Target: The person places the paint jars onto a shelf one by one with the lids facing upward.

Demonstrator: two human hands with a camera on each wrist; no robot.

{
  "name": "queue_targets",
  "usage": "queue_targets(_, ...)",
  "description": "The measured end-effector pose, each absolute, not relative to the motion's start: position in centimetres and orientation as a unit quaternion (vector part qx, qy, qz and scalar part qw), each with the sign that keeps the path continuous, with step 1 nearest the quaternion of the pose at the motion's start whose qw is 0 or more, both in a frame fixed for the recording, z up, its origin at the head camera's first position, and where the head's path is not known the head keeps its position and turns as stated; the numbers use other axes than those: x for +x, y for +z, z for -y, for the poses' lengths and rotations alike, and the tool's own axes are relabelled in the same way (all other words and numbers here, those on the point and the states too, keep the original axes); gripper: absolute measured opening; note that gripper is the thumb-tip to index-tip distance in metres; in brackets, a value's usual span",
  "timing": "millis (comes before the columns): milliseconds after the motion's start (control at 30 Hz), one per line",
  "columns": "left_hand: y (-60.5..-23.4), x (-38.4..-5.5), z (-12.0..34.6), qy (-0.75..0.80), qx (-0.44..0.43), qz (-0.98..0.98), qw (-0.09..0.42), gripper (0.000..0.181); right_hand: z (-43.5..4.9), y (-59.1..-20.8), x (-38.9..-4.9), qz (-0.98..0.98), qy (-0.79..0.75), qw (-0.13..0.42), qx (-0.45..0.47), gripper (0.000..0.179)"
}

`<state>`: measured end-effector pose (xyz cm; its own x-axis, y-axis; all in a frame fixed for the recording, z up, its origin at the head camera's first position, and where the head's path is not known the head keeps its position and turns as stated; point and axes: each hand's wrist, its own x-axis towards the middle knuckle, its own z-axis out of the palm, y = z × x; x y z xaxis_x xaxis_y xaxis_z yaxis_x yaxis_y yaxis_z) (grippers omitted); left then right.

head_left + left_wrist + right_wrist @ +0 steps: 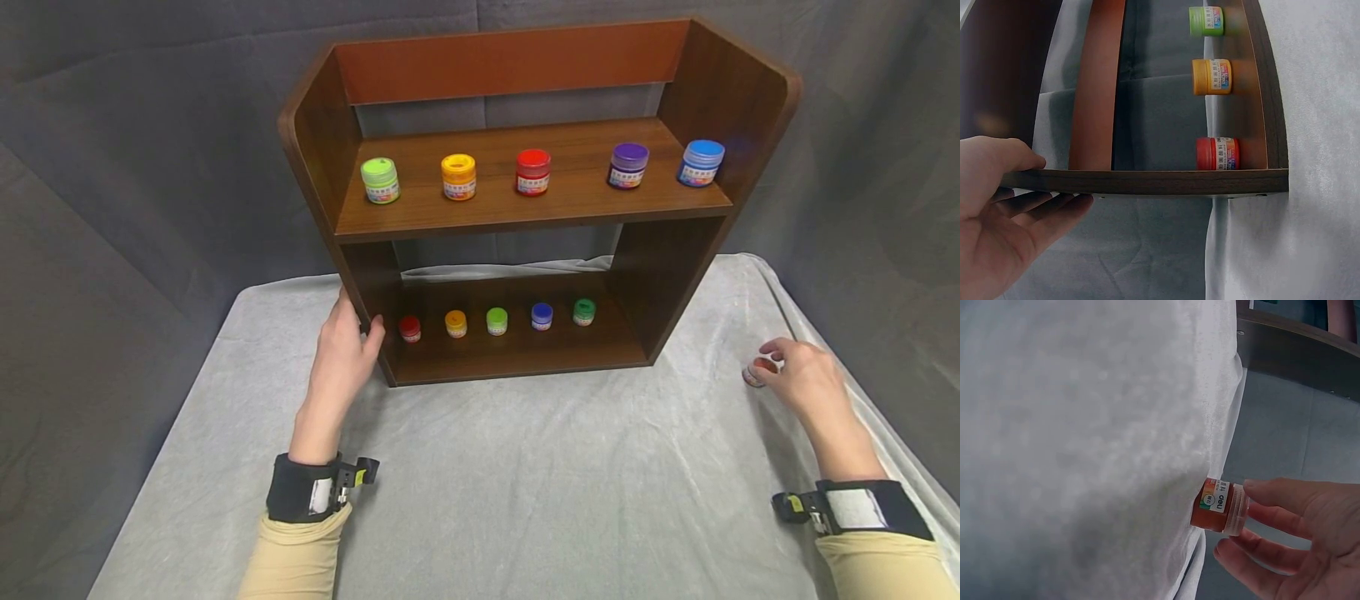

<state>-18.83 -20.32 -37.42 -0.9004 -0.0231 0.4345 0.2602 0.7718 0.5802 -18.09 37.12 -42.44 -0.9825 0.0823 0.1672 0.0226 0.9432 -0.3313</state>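
Observation:
A small paint jar (1213,505) with brownish-orange paint and a clear lid stands on the cloth-covered table at the right. My right hand (810,379) holds it by the lid, thumb on one side and fingers on the other. At the left, my left hand (341,354) grips the side panel of a dark brown wooden shelf (517,364). In the left wrist view its thumb lies on the panel's inner side and the fingers behind. Nearest that hand on the lower board is a red jar (1217,154), beside a yellow jar (1212,77) and a light green jar (1206,21).
Farther right on the lower board stand a blue jar (542,317) and a dark green jar (583,312). The upper board bears light green (381,181), yellow (459,177), red (532,172), purple (627,166) and blue jars (701,163). Grey cloth (150,167) hangs behind.

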Motion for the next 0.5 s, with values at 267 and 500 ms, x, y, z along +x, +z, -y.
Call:
queue_targets(267, -37.44, -18.8, 20.35, -0.331, -0.067, 0.916, 0.217, 0.049, -36.96, -42.49, -18.03, 0.98, 0.183, 0.066, -0.037, 0.027)
queue_targets(500, -37.44, -18.81, 20.33, -0.329, -0.065, 0.917, 0.216, 0.049, -36.95, -42.52, -18.13, 0.981, 0.181, 0.067, -0.031, 0.029)
